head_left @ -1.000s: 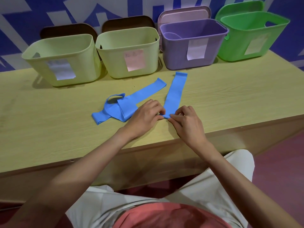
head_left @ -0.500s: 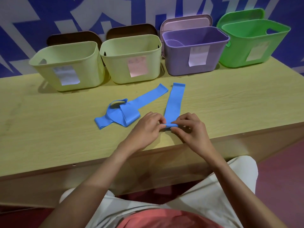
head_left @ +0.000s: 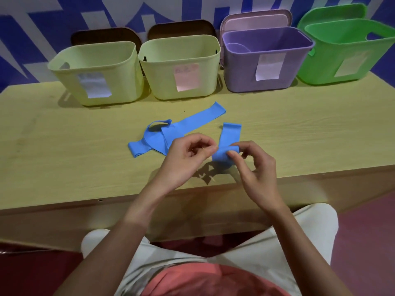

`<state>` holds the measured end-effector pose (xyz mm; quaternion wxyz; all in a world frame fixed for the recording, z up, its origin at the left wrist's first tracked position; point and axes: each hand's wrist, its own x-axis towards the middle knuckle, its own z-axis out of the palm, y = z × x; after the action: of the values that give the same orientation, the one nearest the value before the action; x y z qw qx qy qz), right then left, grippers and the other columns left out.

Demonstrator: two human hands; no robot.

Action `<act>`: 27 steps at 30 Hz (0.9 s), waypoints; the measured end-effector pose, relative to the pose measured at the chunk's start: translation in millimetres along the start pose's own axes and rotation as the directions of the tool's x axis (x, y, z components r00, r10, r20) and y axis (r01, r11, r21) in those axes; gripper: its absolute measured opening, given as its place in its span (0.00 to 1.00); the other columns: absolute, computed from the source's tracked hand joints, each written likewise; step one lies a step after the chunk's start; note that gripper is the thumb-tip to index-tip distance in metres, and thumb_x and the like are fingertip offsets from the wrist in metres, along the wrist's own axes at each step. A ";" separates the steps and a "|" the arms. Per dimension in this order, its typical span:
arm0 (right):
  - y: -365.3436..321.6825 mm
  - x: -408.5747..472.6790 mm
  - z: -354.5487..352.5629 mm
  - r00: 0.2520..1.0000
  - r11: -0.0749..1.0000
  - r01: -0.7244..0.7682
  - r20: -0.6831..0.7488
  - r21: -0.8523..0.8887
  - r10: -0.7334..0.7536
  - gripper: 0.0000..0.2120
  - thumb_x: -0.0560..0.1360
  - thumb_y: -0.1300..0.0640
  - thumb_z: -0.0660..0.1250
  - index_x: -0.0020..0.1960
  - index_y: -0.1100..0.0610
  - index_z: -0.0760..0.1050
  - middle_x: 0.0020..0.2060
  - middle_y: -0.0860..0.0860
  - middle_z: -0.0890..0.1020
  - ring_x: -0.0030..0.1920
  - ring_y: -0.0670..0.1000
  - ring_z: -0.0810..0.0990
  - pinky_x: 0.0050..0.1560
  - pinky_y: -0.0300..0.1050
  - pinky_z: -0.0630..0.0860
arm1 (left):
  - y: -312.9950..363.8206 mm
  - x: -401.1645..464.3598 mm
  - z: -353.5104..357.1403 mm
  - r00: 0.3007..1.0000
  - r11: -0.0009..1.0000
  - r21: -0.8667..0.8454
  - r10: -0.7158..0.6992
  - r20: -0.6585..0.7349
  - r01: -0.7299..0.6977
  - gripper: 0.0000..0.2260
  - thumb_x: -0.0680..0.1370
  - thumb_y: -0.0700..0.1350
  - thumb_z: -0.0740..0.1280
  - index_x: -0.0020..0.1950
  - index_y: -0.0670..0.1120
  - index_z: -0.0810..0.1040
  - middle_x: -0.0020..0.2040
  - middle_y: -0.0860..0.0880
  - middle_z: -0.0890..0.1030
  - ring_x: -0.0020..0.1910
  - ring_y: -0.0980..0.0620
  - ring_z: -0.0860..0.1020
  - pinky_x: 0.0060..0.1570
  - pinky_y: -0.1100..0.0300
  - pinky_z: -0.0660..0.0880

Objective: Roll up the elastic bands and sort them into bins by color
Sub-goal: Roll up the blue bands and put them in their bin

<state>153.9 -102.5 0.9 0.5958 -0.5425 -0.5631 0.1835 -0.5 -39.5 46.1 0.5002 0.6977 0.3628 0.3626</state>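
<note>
A blue elastic band (head_left: pixel 228 139) is partly rolled at its near end, and both hands hold that roll just above the table. My left hand (head_left: pixel 188 159) pinches the roll's left side with curled fingers. My right hand (head_left: pixel 254 167) pinches its right side between thumb and fingers. The band's free end points away toward the bins. A second blue band (head_left: pixel 171 133) lies loose and tangled on the table to the left of my hands.
Several bins line the far edge of the yellow table (head_left: pixel 299 135): two pale yellow bins (head_left: pixel 96 71) (head_left: pixel 181 67), a purple bin (head_left: pixel 267 58) and a green bin (head_left: pixel 346 52), each with a paper label. The table's front edge runs just below my hands.
The roll has grown and the flat part of the band has shortened toward me. Both hands have lifted the rolled end slightly off the table.
</note>
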 end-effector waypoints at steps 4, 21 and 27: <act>-18.1 7.3 3.4 0.999 0.998 0.040 -0.014 0.038 -0.040 0.03 0.78 0.62 0.65 0.46 0.56 0.75 0.38 0.44 0.78 0.39 0.41 0.75 0.44 0.30 0.68 | 11.5 -4.6 3.3 0.986 0.995 0.006 0.104 -0.127 -0.104 0.02 0.73 0.41 0.72 0.43 0.48 0.80 0.37 0.50 0.80 0.35 0.40 0.70 0.39 0.54 0.72; -50.9 15.0 17.4 0.996 0.969 0.083 -0.035 0.231 -0.077 0.05 0.77 0.62 0.66 0.49 0.53 0.73 0.31 0.45 0.79 0.30 0.40 0.74 0.33 0.32 0.67 | 23.8 -18.5 9.3 0.953 0.924 -0.379 -0.076 -0.294 -0.043 0.07 0.73 0.46 0.69 0.43 0.42 0.81 0.34 0.47 0.75 0.34 0.53 0.69 0.35 0.63 0.69; -49.5 12.1 21.5 0.998 0.973 0.060 -0.042 0.221 -0.052 0.11 0.75 0.63 0.68 0.41 0.50 0.69 0.30 0.39 0.76 0.31 0.39 0.75 0.34 0.28 0.66 | 11.2 -21.7 12.0 0.934 0.987 -0.054 0.128 -0.333 -0.154 0.12 0.78 0.47 0.62 0.37 0.42 0.73 0.30 0.56 0.70 0.31 0.58 0.66 0.35 0.66 0.65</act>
<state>119.4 -100.0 44.0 0.6677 -0.4598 -0.5431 0.2186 1.2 -66.2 50.9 0.4327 0.6314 0.3753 0.5228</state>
